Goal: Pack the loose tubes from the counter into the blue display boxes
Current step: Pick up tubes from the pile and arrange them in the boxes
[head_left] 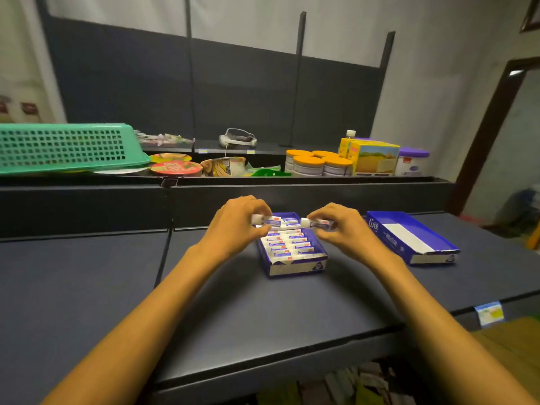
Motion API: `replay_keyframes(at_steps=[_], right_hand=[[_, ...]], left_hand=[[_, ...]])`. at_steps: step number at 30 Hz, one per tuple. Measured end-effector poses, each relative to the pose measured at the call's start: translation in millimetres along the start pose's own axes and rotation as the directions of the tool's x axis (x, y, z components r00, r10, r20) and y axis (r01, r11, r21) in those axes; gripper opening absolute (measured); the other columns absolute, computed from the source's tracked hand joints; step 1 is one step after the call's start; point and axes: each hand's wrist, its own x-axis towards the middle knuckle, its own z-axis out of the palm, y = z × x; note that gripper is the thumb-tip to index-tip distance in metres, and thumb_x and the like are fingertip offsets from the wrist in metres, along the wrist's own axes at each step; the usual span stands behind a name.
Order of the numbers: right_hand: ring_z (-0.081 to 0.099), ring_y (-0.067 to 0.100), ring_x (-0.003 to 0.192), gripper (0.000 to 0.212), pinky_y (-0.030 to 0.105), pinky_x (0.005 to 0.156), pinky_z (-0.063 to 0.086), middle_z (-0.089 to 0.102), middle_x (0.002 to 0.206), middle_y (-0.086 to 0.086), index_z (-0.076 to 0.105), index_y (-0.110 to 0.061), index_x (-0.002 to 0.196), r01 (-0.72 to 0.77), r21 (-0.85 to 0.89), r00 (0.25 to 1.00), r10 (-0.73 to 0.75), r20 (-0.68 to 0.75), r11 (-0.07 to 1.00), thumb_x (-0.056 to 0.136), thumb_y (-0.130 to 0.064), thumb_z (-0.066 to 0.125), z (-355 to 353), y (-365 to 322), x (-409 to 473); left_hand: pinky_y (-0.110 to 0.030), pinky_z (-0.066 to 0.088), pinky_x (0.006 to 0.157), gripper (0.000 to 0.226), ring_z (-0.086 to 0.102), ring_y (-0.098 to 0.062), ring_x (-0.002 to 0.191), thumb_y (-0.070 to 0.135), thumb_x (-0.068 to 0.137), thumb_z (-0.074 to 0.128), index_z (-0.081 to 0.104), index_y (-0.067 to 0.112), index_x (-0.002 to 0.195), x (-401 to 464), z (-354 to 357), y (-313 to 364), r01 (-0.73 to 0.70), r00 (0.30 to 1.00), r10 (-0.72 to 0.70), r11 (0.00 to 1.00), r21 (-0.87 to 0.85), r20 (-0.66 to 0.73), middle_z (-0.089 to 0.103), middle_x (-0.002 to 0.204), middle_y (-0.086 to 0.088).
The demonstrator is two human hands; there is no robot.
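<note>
Seemingly level, both tubes crosswise, caps left, pinched over box

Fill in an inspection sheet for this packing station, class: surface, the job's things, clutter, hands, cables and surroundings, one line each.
Surface: dark counter, matte, with a seam on its left side.
Job's things: near blue display box almost filled with rows of tubes; second blue display box to its right shows no tubes inside.
Clutter: nothing seen on the counter beyond the boxes.
Hands: left hand pinches a tube over the near box; right hand pinches another tube.
Cables: nothing seen.
Surroundings: back shelf holds a green basket, orange-lidded cans, a yellow carton and bowl lids.
</note>
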Motion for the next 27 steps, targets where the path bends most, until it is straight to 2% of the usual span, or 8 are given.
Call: replay_keyframes(at_steps=[6,9,15,21,27], right_hand=[[0.056,0.012,0.106,0.033,0.038,0.088,0.052,0.064,0.114,-0.003,0.066,-0.023,0.116,0.105,0.010,0.988,-0.105,0.111,0.994,0.084,-0.024,0.072,11.3,36.2,39.8],[0.055,0.012,0.108,0.032,0.038,0.089,0.052,0.063,0.117,-0.004,0.065,-0.026,0.116,0.123,0.020,0.975,-0.125,0.184,0.992,0.085,-0.025,0.072,19.4,43.6,55.1],[0.053,0.009,0.108,0.029,0.034,0.089,0.051,0.061,0.120,-0.006,0.063,-0.028,0.117,0.158,0.047,0.958,-0.164,0.236,0.986,0.088,-0.025,0.067,33.8,51.7,71.3],[0.055,0.010,0.108,0.027,0.035,0.089,0.052,0.063,0.120,-0.007,0.064,-0.029,0.115,0.155,0.095,0.956,-0.174,0.236,0.983,0.088,-0.026,0.068,36.5,52.5,78.9],[0.054,0.008,0.107,0.027,0.032,0.088,0.051,0.063,0.120,-0.008,0.065,-0.029,0.115,0.149,0.082,0.950,-0.166,0.265,0.985,0.088,-0.025,0.068,37.1,49.3,78.9]], left_hand=[[-0.041,0.054,0.080,0.022,0.061,-0.015,0.091,0.025,0.080,0.076,0.069,0.021,0.100,23.5,22.8,2.5,0.111,0.994,-0.111,0.989,0.099,-0.010,0.068,0.100,0.003],[-0.040,0.055,0.081,0.022,0.062,-0.013,0.092,0.025,0.080,0.076,0.069,0.021,0.101,29.0,32.2,2.5,0.187,0.982,-0.188,0.974,0.127,-0.004,0.068,0.101,0.004],[-0.032,0.054,0.083,0.024,0.062,-0.011,0.097,0.032,0.083,0.073,0.069,0.025,0.106,32.7,43.5,2.1,0.282,0.951,-0.304,0.931,0.231,0.062,0.069,0.108,0.005],[-0.031,0.051,0.077,0.025,0.061,-0.015,0.098,0.037,0.085,0.070,0.069,0.028,0.109,39.6,50.6,-2.1,0.218,0.947,-0.292,0.890,0.401,0.133,0.069,0.110,0.006],[-0.035,0.052,0.085,0.026,0.059,-0.016,0.106,0.035,0.087,0.069,0.071,0.026,0.111,40.5,55.0,-8.7,0.183,0.937,-0.289,0.886,0.426,0.198,0.066,0.118,0.006]])
